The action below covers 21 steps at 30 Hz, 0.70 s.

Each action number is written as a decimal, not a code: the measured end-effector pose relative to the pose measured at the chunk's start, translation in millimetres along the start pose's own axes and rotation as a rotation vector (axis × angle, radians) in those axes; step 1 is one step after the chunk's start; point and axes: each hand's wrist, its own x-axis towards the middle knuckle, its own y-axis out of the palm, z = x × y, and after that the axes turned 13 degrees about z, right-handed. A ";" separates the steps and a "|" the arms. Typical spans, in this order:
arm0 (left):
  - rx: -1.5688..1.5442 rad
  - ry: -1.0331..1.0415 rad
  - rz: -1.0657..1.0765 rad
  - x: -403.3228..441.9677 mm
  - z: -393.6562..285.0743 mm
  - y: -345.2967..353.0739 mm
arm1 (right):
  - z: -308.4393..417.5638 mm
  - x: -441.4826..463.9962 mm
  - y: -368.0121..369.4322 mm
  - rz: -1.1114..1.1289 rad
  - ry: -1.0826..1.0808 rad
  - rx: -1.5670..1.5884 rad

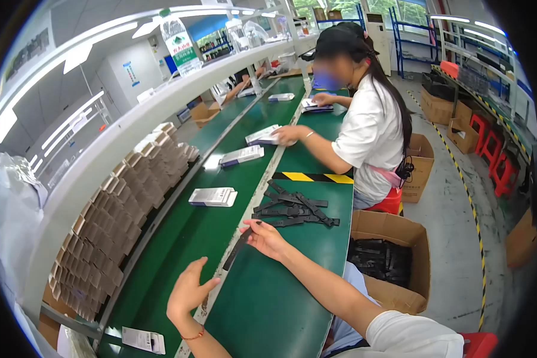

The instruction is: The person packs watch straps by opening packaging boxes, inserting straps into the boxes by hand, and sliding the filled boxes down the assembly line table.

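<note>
My right hand pinches one end of a black strap, which hangs down toward the pale strip along the conveyor's edge. My left hand is held over the green conveyor with its fingers apart and nothing in it. Beyond my right hand, a loose pile of black straps lies on the green worktop. A white carton with an open end flap lies on the conveyor past my hands. Nearer to me, at the lower left, is another white carton with something dark at its end.
Stacked open cartons line the conveyor's left side. A co-worker sits ahead, one hand on a white carton. More black straps fill a cardboard box at my right. A shelf rail with a bottle runs above.
</note>
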 end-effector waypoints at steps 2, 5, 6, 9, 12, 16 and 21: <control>0.052 0.017 -0.033 1.3 5.0 3.7 | -0.3 0.5 5.5 -0.048 -0.009 -0.043; 0.067 0.005 -0.030 11.8 15.4 11.0 | 1.0 2.3 11.7 -0.085 -0.005 -0.109; 0.086 0.004 -0.018 17.2 18.9 14.0 | -0.3 3.4 13.0 -0.115 0.005 -0.126; 0.115 0.033 0.018 46.1 33.9 28.0 | 3.6 3.4 18.4 -0.130 0.078 -0.180; 0.165 0.054 0.005 86.9 51.2 47.0 | 2.4 5.2 18.4 -0.109 0.143 -0.186; 0.316 0.075 -0.049 146.0 75.6 58.0 | 0.8 7.2 10.8 -0.036 0.181 -0.174; 0.572 -0.137 -0.096 203.6 109.6 38.6 | 1.6 7.5 13.5 -0.070 0.185 -0.152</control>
